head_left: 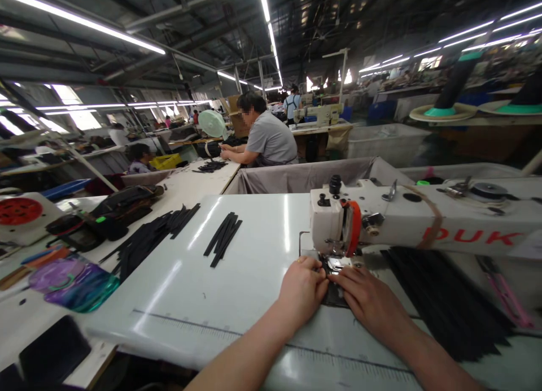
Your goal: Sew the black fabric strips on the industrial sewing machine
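Observation:
At the presser foot of a white sewing machine (339, 213), both hands meet low over the metal plate. My left hand (302, 286) is closed, its fingertips pinching a small black strip (325, 264) left of the needle area. From the other side, my right hand (372, 295) presses its bunched fingers on the same strip, close to the foot. The hands hide most of that strip. Long black strips (449, 300) lie fanned out to the right of my right hand. A small stack of short black strips (223, 238) rests on the table left of the machine.
A ruler scale (190, 324) runs along the front of the pale table (249, 289). More black strips (152, 238) lie at left, near a purple-blue bottle (76, 283). Pink-handled scissors (506, 295) lie at right. A co-worker (271, 134) sits beyond a cloth-lined bin (288, 179).

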Demonstrator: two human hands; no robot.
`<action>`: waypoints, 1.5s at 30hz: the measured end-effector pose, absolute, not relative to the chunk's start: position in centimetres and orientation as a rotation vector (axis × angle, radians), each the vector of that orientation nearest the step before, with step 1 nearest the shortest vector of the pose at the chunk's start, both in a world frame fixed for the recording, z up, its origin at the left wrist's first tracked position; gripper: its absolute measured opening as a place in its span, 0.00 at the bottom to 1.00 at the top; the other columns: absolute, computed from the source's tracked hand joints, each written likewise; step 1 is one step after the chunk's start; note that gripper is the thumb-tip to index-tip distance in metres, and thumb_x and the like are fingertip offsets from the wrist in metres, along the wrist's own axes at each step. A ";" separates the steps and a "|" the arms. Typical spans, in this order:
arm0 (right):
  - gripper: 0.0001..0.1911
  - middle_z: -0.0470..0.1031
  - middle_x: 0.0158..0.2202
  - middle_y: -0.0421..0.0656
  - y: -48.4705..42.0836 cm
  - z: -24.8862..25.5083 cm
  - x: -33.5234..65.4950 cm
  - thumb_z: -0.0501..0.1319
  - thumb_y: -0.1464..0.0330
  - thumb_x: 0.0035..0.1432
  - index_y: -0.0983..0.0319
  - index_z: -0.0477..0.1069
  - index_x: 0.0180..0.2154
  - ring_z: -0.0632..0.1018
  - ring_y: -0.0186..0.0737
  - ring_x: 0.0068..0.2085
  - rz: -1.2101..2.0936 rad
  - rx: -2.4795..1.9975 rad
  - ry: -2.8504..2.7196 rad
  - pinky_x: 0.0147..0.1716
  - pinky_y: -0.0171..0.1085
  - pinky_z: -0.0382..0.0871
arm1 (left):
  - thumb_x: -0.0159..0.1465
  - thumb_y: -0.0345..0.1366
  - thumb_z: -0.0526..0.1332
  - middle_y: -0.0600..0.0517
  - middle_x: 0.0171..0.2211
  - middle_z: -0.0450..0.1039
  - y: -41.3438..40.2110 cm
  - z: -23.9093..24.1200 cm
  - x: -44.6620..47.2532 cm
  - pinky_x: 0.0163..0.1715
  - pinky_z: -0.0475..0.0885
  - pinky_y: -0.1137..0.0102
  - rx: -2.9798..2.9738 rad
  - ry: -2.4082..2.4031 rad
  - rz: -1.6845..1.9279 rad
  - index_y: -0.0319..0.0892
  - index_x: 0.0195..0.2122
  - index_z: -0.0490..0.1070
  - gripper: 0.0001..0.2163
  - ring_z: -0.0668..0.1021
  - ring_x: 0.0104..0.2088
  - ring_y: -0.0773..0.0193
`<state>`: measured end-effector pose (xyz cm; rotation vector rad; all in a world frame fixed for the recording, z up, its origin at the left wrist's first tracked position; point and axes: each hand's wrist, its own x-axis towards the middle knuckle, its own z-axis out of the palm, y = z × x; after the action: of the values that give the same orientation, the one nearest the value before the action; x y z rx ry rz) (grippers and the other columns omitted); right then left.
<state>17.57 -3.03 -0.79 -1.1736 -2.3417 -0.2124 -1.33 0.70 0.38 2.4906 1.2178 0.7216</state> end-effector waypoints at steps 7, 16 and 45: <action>0.14 0.73 0.43 0.50 -3.7 0.6 19.7 0.52 0.76 0.60 0.62 0.71 0.44 0.75 0.49 0.43 -0.462 -1.546 -2.104 0.43 0.46 0.72 | 0.54 0.51 0.70 0.45 0.53 0.70 3.0 0.6 -1.1 0.61 0.60 0.49 2.439 1.276 0.788 0.43 0.49 0.74 0.25 0.67 0.58 0.47; 0.11 0.71 0.30 0.53 -4.4 0.6 25.0 0.53 0.70 0.62 0.69 0.72 0.38 0.73 0.51 0.31 -0.780 -2.126 -1.833 0.34 0.47 0.70 | 0.57 0.47 0.68 0.43 0.61 0.65 4.4 1.7 -7.1 0.63 0.55 0.48 2.236 1.738 0.535 0.45 0.50 0.76 0.21 0.62 0.64 0.44; 0.24 0.77 0.46 0.52 -5.2 -0.8 15.5 0.46 0.83 0.57 0.70 0.72 0.50 0.78 0.45 0.46 -0.502 -1.013 -2.410 0.42 0.40 0.78 | 0.64 0.31 0.62 0.49 0.40 0.78 1.0 0.3 -1.8 0.47 0.71 0.62 2.411 1.199 0.811 0.40 0.30 0.76 0.06 0.75 0.43 0.57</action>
<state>15.46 -5.24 -0.82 -1.0127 -2.4095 -0.5017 -1.82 1.04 0.25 2.4106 1.1986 0.8111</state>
